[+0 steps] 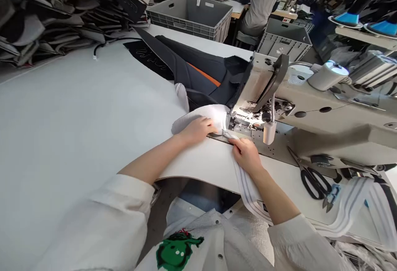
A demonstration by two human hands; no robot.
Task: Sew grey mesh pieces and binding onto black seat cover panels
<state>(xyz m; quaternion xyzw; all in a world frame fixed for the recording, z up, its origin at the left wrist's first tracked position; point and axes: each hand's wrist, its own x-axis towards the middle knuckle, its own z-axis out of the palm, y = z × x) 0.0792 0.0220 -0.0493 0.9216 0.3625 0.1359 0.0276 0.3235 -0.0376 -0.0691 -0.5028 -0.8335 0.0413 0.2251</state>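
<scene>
My left hand [198, 130] is closed at the near edge of a light grey-white fabric piece [214, 113], with its fingers curled down on the cloth. The fabric reaches the lit presser-foot area of a sewing machine [325, 113]. Pinched in my right hand [247, 155], just in front of the machine bed, is a white webbing strap [245, 186] with bluish stripes. From there the strap hangs over the table edge and loops to the right. Joined or lying beyond the fabric, which I cannot tell, is a dark padded cover [198, 72] with an orange stripe.
Black-handled scissors [313, 182] and blue thread snips [331, 197] lie right of my right hand. Grey crates [190, 16] stand behind the white table [77, 109]. Stacked fabric pieces [56, 27] fill the far left. A seated person [263, 2] works beyond. A thread cone [329, 74] sits behind the machine.
</scene>
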